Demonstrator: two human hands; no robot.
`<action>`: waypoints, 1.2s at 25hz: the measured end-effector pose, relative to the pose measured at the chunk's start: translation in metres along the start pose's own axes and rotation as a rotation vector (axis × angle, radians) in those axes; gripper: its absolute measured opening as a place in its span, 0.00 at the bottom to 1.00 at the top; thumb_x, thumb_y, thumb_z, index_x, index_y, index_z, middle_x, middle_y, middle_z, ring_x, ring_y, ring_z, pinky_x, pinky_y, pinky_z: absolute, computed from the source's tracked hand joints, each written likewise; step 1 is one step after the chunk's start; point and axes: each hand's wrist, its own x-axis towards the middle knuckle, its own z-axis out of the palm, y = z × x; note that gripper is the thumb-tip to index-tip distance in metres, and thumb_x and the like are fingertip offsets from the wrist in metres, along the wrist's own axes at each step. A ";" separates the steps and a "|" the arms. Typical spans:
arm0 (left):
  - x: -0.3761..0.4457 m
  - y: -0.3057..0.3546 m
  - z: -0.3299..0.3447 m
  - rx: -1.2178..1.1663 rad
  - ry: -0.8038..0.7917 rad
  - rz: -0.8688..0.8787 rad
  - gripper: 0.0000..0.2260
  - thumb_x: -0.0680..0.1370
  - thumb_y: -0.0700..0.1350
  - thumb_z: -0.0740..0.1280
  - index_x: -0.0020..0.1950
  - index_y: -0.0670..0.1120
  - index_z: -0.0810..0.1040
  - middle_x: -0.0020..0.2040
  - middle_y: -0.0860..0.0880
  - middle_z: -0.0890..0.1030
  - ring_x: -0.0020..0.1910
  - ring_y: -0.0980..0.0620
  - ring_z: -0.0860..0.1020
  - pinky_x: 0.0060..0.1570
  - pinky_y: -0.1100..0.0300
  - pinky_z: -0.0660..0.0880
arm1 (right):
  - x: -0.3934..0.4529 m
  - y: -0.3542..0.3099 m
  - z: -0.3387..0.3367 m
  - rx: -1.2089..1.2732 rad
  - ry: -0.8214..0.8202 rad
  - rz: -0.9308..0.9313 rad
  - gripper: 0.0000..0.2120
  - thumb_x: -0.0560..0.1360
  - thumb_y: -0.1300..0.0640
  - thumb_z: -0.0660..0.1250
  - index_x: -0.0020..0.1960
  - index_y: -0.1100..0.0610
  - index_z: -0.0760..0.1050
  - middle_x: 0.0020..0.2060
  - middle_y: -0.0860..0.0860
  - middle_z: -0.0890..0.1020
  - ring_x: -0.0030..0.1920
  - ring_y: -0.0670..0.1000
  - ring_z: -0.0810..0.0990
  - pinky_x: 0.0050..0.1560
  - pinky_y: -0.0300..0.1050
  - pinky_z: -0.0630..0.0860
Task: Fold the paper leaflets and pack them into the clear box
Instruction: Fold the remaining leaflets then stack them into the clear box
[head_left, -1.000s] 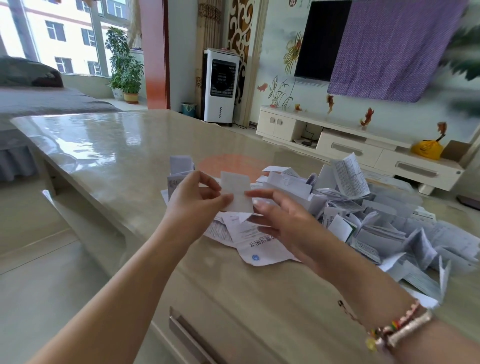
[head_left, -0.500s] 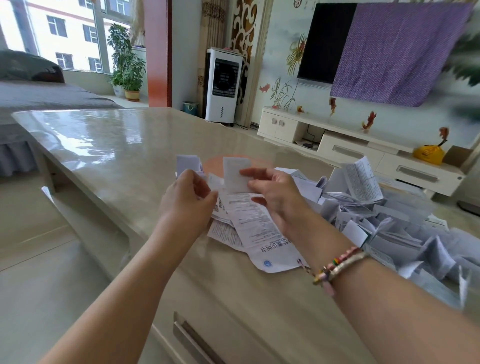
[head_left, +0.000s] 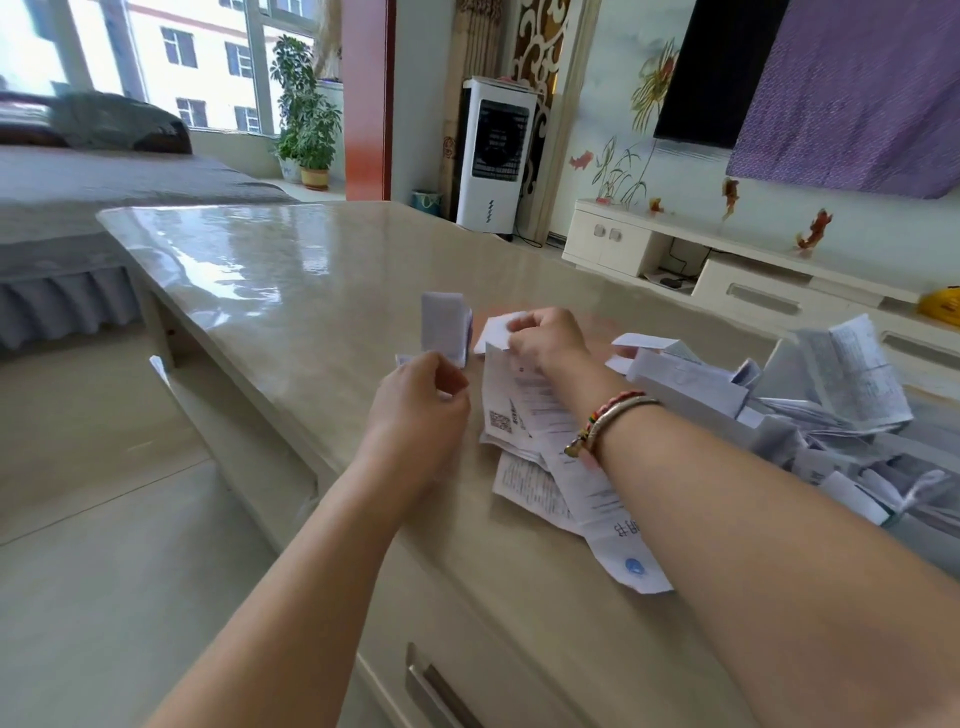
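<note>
My right hand (head_left: 545, 345) pinches a small folded white leaflet (head_left: 493, 332) just above the table, close to the right of a folded leaflet (head_left: 444, 327) that stands upright. My left hand (head_left: 421, 402) hovers nearer to me, fingers loosely curled and apart, holding nothing. Unfolded printed leaflets (head_left: 540, 467) lie flat under my right wrist. A big loose pile of leaflets (head_left: 810, 410) covers the table to the right. I cannot make out a clear box.
The glossy beige table (head_left: 270, 270) stretches far and left, with its edge and a drawer handle (head_left: 431, 686) near me. Behind stand a white air cooler (head_left: 496, 156), a low TV cabinet (head_left: 753, 280) and a potted plant (head_left: 306, 135).
My left hand let go of the folded leaflet. My right hand took it and carried it forward and left, towards the upright folded leaflet.
</note>
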 end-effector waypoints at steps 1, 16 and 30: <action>0.002 -0.003 0.001 0.015 0.001 -0.004 0.06 0.73 0.39 0.66 0.43 0.51 0.78 0.45 0.52 0.80 0.46 0.52 0.78 0.44 0.63 0.71 | 0.004 0.003 0.003 -0.105 -0.027 -0.014 0.09 0.74 0.64 0.63 0.46 0.52 0.77 0.49 0.53 0.80 0.54 0.56 0.78 0.49 0.45 0.79; -0.038 0.039 -0.003 0.083 0.083 0.125 0.13 0.74 0.35 0.60 0.54 0.48 0.79 0.56 0.52 0.79 0.57 0.54 0.74 0.50 0.64 0.67 | -0.141 0.043 -0.092 -0.207 -0.197 -0.377 0.13 0.78 0.56 0.64 0.62 0.49 0.76 0.61 0.44 0.77 0.62 0.49 0.77 0.61 0.40 0.73; -0.093 0.047 0.022 0.565 -0.683 0.410 0.37 0.65 0.75 0.57 0.73 0.70 0.54 0.77 0.62 0.48 0.77 0.56 0.42 0.74 0.48 0.34 | -0.173 0.090 -0.131 -0.269 -0.181 -0.273 0.15 0.81 0.51 0.54 0.66 0.47 0.69 0.59 0.48 0.79 0.60 0.46 0.76 0.62 0.45 0.71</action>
